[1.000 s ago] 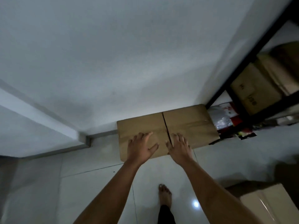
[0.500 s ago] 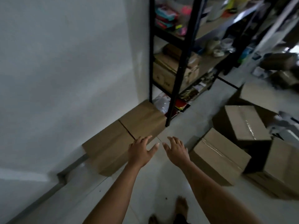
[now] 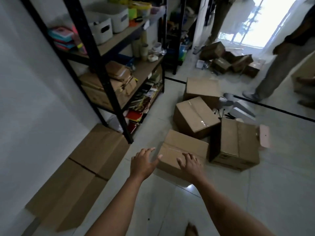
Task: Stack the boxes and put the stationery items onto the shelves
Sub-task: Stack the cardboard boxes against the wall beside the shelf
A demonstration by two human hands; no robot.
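A large flat cardboard box (image 3: 81, 174) lies on the floor against the white wall at the left. Several more cardboard boxes sit on the tiles to the right; the nearest box (image 3: 182, 145) is taped along its top. My left hand (image 3: 143, 161) hovers with spread fingers just left of that nearest box, holding nothing. My right hand (image 3: 190, 163) is spread over the box's near edge, and whether it touches is unclear. The black metal shelves (image 3: 105, 68) stand behind, holding bins, notebooks and folded cardboard.
Three further boxes (image 3: 196, 114) (image 3: 237, 142) (image 3: 202, 87) crowd the floor beyond the nearest one. Tape rolls and loose stationery (image 3: 225, 101) lie near them. A person's legs (image 3: 272, 72) stand at the back right by more boxes (image 3: 226, 62). My bare foot (image 3: 191, 230) is at the bottom.
My view has swung right from the flat box by the wall toward the loose boxes. Both hands left the flat box and moved over to the nearest taped box.
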